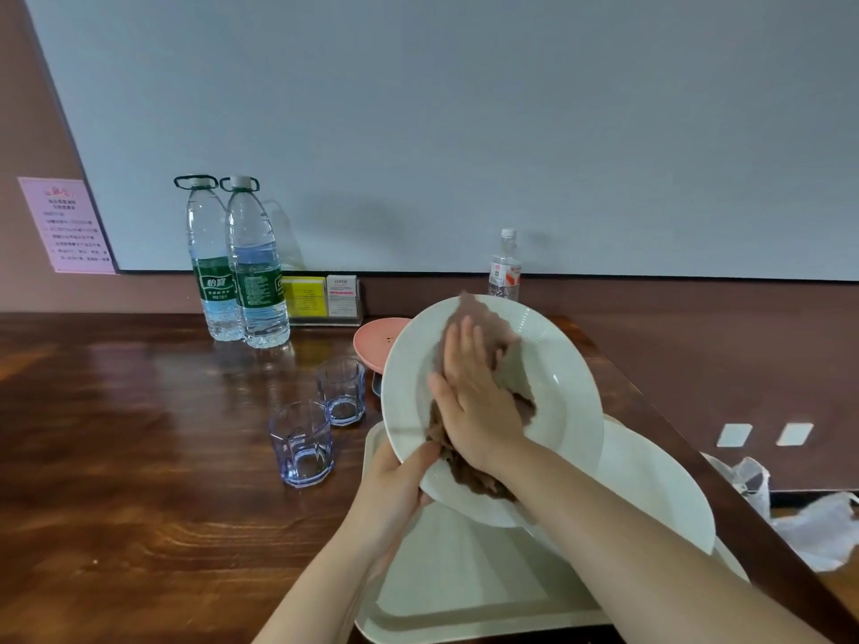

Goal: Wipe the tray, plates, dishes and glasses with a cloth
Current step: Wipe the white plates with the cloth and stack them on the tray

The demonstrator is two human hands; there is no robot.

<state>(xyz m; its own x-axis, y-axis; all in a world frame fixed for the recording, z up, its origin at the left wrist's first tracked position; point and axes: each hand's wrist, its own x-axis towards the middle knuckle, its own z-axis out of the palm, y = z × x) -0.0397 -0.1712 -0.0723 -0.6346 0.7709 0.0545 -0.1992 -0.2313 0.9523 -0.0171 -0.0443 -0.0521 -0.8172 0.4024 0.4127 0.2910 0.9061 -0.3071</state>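
Note:
A large white plate (558, 364) is tilted up over the pale tray (465, 592). My left hand (395, 485) grips its lower left rim. My right hand (474, 392) lies flat inside the plate, pressing a brown cloth (483, 318) against it. A second white plate (650, 485) rests on the tray behind the raised one. Two clear bluish glasses (302, 443) (341, 390) stand upright on the wooden table left of the tray. A pink dish (379, 339) sits behind the raised plate, partly hidden.
Two large water bottles (237, 267) and a small bottle (504, 267) stand by the wall, with a card holder (323, 297) between them. The wooden table (139, 434) ends on the right, where crumpled plastic (813, 527) lies lower down.

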